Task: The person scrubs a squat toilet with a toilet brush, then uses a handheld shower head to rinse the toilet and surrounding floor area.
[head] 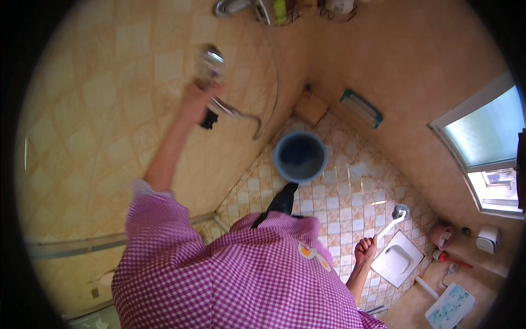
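My left hand (200, 100) is raised by the tiled wall and blurred by motion. It is closed around the handle of a chrome handheld shower head (212, 61); the fingers hide most of the grip. A curved metal pipe or hose (234, 110) shows just beyond the hand, beside a small black part (209, 119). Low on the right, my right hand (365, 250) grips the white handle of a toilet brush (388, 228). The brush's grey head (400, 211) is over the floor tiles, past the corner of a white squat toilet (396, 259).
A blue bucket (276, 158) with dark contents stands in front of my black boot (283, 199). Against the right wall are a pink bin (439, 234), a red-handled plunger (452, 260) and a toilet cistern (450, 306). A window (485, 123) and a green-edged shelf (361, 107) are on that wall.
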Available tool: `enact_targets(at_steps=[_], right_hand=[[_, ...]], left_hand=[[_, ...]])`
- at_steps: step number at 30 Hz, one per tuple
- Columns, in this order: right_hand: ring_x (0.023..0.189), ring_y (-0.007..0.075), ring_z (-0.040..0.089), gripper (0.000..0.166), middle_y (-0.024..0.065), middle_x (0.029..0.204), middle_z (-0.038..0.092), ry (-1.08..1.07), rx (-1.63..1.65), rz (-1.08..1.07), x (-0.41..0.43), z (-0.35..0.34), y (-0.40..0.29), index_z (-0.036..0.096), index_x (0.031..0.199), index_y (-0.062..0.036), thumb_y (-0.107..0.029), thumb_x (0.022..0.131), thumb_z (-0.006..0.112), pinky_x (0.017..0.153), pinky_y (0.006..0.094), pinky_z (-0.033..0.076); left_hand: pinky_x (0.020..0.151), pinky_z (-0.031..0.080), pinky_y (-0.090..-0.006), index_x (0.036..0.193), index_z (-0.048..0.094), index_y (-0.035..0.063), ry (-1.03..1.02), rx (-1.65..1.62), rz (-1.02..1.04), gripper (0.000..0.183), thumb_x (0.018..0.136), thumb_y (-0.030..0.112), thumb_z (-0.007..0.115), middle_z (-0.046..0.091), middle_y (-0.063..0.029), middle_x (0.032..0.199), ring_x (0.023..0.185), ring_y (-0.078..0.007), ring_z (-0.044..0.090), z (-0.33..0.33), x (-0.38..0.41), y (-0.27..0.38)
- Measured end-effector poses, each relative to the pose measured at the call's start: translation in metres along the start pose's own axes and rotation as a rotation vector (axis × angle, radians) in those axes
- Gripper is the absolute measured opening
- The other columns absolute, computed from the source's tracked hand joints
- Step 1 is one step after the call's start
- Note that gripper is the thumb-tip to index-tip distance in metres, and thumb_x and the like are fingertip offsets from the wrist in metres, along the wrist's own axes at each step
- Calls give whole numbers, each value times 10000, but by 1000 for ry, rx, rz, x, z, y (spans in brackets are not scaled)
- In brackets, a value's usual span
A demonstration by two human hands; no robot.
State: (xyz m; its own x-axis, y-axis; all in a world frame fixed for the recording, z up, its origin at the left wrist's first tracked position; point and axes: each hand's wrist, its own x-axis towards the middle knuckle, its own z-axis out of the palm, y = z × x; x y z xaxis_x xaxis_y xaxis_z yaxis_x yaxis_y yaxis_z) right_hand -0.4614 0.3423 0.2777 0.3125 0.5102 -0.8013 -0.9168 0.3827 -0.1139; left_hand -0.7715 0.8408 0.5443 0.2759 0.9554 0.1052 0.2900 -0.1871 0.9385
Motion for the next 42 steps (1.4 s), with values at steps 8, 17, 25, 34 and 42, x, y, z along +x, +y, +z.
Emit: enact_targets(at_steps=[8, 17, 25, 34, 42], right_hand=[[1069, 212, 464, 283, 125, 1140, 493, -293, -225, -445, 39, 179, 77, 504, 880, -32, -257, 881, 332, 775, 293, 346], [345, 147, 401, 253, 92, 479, 445, -44, -347, -839, 46, 233, 62, 388, 621, -42, -190, 817, 448, 319, 252, 331], [386, 133, 393, 264, 88, 531, 450, 326, 76, -1243, 55, 133, -5, 429, 684, 6, -208, 839, 428, 323, 226, 295], [348, 148, 394, 307, 112, 525, 450, 981, 674, -1503, -47, 11, -52, 368, 715, 0, -275, 850, 398, 277, 246, 300], [379, 138, 425, 268, 67, 499, 418, 1037, 437, -1632, -104, -109, -57, 352, 689, -34, -234, 857, 411, 283, 239, 318]], left_hand=[[531, 431, -272, 851, 563, 7, -487, -561, -522, 262, 644, 94, 699, 563, -42, 761, 629, -128, 523, 268, -90, -3], [636, 397, -268, 916, 525, 24, -1134, -512, -340, 310, 710, 220, 648, 516, -17, 781, 745, -113, 463, 321, -48, 41], [646, 381, -261, 882, 516, 69, -76, -464, 114, 167, 753, 156, 575, 501, 5, 821, 766, -80, 449, 153, 178, 19], [437, 409, -218, 653, 506, 110, -400, -265, -369, 185, 706, 193, 662, 489, -1, 553, 490, -111, 484, 126, 287, -13], [596, 479, -279, 771, 534, 30, -367, -563, -708, 176, 721, 161, 641, 564, -82, 674, 660, -191, 558, 134, 341, -45]])
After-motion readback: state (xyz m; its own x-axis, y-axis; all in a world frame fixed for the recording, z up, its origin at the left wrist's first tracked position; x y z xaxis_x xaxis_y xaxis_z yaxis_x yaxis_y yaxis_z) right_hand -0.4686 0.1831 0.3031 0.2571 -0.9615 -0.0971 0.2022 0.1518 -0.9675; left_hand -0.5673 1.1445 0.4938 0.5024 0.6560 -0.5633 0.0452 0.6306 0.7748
